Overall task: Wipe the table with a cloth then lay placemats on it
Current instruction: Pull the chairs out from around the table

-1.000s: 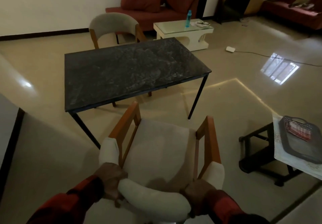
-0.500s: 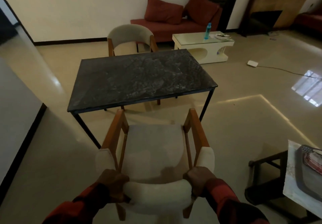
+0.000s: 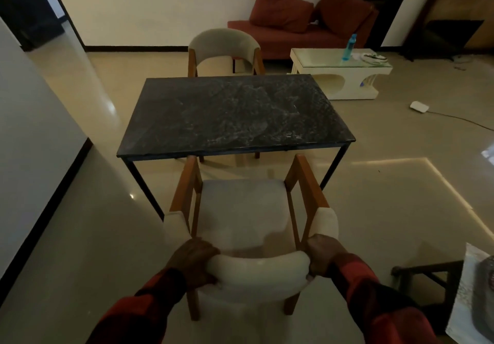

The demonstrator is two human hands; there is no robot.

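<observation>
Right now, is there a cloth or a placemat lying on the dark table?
No, the dark table shows only its bare marbled top, and both hands grip the back of the near chair.

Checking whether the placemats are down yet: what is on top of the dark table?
Nothing shows on the dark table: only its bare marbled top. No cloth or placemat lies there. Both hands, left hand and right hand, grip the chair before it.

The fingertips of both hands curl out of sight behind the chair's backrest (image 3: 258, 266); right of them, a tray (image 3: 487, 301) is cut off by the frame edge.
</observation>
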